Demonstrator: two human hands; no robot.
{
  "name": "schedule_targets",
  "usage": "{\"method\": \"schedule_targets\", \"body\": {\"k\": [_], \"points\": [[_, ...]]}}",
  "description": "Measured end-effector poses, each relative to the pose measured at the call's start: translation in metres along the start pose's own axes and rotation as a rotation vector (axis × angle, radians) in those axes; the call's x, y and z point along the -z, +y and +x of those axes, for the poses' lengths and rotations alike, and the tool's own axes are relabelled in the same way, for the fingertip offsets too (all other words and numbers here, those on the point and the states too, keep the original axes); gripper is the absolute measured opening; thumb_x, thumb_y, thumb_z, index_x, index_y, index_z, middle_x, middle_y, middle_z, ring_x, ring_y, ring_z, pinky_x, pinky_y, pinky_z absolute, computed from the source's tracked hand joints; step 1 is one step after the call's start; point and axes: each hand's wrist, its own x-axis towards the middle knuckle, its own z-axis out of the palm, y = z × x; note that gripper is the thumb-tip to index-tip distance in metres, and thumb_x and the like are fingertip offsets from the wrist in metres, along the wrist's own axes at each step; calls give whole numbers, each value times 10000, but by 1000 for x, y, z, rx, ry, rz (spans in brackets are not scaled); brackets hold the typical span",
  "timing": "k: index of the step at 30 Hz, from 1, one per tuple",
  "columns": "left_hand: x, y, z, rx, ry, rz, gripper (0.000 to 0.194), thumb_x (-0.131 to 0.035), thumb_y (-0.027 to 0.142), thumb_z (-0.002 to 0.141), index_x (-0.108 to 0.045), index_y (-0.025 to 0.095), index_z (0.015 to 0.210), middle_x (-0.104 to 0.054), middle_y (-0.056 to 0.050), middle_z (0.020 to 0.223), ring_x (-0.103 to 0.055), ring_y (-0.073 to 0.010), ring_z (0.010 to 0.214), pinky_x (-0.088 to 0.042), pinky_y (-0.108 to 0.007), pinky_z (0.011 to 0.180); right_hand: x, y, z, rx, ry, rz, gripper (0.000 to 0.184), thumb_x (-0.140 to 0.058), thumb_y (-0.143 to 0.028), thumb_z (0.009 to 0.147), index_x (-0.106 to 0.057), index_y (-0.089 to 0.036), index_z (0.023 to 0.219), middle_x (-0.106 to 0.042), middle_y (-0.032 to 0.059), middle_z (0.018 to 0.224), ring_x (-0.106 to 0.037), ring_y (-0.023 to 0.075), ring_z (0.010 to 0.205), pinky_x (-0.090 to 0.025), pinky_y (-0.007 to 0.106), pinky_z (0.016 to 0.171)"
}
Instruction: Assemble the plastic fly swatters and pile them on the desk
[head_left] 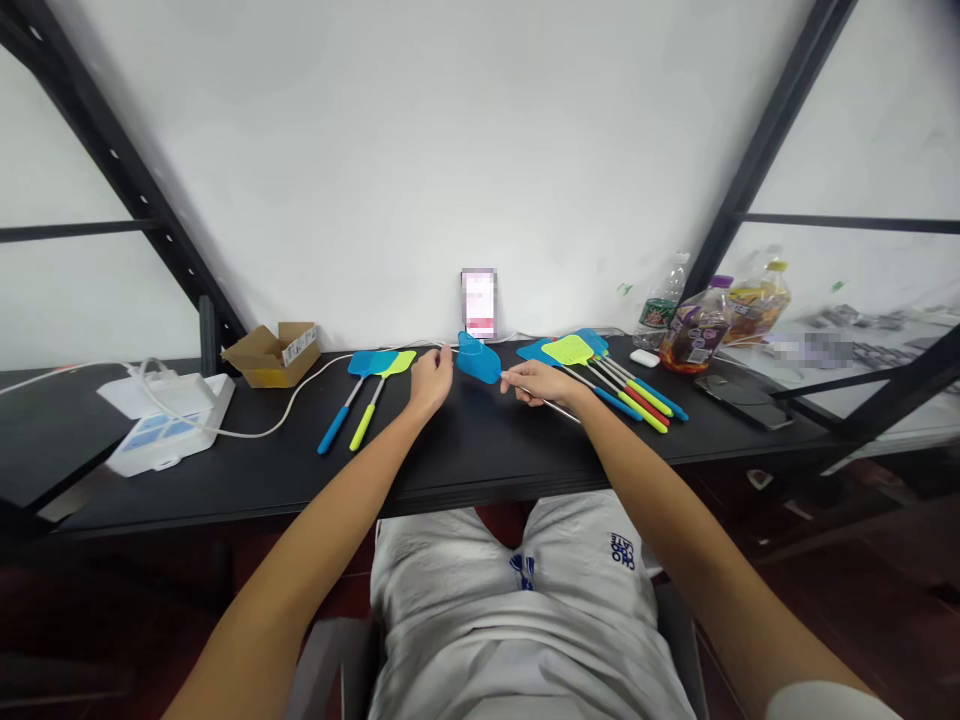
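Note:
My right hand is closed on the thin metal rod of a blue fly swatter, whose head is lifted above the black desk. My left hand is beside that head, fingertips pinched at its left edge. Two swatters, one blue and one yellow-green, lie to the left of my left hand. A bunch of several swatters with blue, yellow and red handles lies to the right of my right hand.
A phone stands against the white wall behind the hands. At left are a small cardboard box, a white box and a white cable. At right stand bottles, a dark phone and a white case.

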Motion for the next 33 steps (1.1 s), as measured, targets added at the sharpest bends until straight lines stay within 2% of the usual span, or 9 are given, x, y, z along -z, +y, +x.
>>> {"method": "schedule_targets", "body": {"k": [3,8,12,17,23,28,33], "points": [[4,0,1,79,27,-28,456,-332,508,968,-566,214,709,-645,-63,712,-616,-224,750,-427,-321,719,-2,1,1,31,-4,-48,365,-637,-508,862,-651,-150,795,-412,-52,486,-343,64,423,-268,184,395],[3,-1,-2,3,-6,76,424,-395,578,935,-613,220,878,-685,-81,875,-629,-247,861,-444,-344,801,-6,-1,3,59,69,-170,199,-585,-323,845,-665,-149,792,-446,-36,542,-414,77,482,-344,197,474],[-1,-5,-2,-2,-77,176,322,-507,493,879,-637,207,953,-695,-99,932,-635,-264,910,-454,-349,816,-7,2,7,107,113,-264,197,-502,-263,824,-651,-157,750,-467,-28,542,-447,90,497,-362,207,505],[-1,-6,-1,-52,-73,184,310,-517,454,864,-645,190,965,-700,-110,935,-636,-267,920,-460,-344,807,-9,5,8,153,155,-288,182,-483,-282,805,-568,-179,681,-512,-18,595,-469,94,512,-370,206,497],[-1,-5,-1,-46,-22,139,251,-534,428,863,-629,200,905,-691,-86,877,-629,-244,861,-454,-321,770,-10,2,6,148,152,-270,202,-495,-324,825,-534,-189,680,-503,-24,605,-470,94,525,-394,203,496],[-1,-3,-3,-40,19,101,229,-523,408,873,-612,198,892,-680,-75,865,-615,-231,846,-449,-323,771,-7,5,8,166,165,-341,365,-495,-474,881,-497,-192,649,-496,-26,581,-460,93,509,-363,214,500],[0,-1,-3,-38,52,72,209,-513,400,882,-584,204,900,-653,-54,828,-601,-218,816,-444,-323,770,-7,5,7,159,215,-449,492,-482,-566,894,-444,-193,575,-445,-27,534,-395,94,489,-283,239,490]]}}
